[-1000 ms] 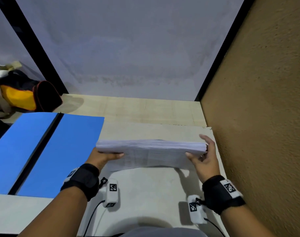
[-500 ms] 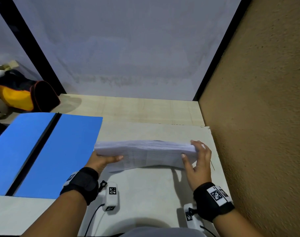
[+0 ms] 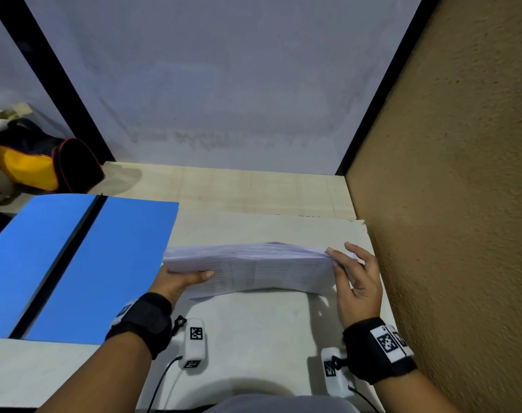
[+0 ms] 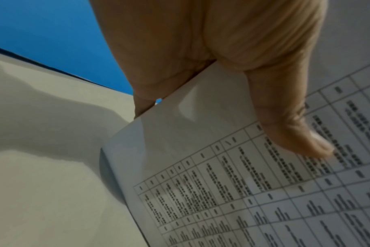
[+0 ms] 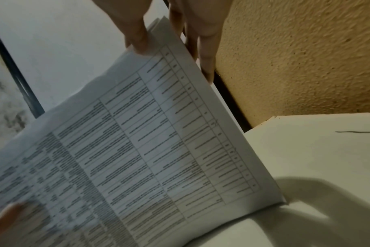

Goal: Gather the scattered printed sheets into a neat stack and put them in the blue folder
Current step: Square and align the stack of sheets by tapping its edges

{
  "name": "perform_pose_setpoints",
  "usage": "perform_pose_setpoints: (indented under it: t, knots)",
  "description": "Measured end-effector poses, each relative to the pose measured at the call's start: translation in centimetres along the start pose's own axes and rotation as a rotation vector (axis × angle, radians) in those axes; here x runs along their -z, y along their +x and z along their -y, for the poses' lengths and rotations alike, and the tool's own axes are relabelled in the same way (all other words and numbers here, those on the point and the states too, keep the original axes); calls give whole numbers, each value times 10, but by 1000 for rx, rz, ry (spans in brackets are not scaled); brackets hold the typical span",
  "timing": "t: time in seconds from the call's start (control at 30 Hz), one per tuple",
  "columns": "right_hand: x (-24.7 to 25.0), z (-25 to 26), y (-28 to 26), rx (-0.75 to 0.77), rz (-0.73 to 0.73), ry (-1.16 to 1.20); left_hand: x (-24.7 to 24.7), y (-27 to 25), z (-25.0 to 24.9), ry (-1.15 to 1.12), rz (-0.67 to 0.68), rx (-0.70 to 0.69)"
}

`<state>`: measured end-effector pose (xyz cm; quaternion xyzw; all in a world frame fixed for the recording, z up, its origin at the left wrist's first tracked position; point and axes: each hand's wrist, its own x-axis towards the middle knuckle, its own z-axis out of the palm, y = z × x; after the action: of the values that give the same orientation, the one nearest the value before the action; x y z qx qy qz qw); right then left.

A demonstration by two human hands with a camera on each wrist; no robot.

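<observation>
Upright, stack (image 3: 253, 265) long axis left-right.

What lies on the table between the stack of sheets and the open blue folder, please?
Nothing: in the head view the stack of sheets has its left end, gripped by the left hand, right at the blue folder edge.

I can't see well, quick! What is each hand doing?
Left hand: grips the stack of sheets.
Right hand: fingers straight, steadying the stack's other end.
</observation>
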<state>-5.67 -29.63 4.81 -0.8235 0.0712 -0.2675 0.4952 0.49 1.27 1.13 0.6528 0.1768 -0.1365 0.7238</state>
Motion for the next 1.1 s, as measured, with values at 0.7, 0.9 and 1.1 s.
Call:
perform_pose_setpoints:
  t: [0.7,0.9,1.1]
  knots:
    - [-19,16,3,-356,-67,251,1,-2,8,-40,-19,29]
    - [-20,14,2,-324,-75,217,1,-2,8,-66,4,31]
    - [-22,15,6,-295,-104,201,-2,-4,8,-37,12,-7]
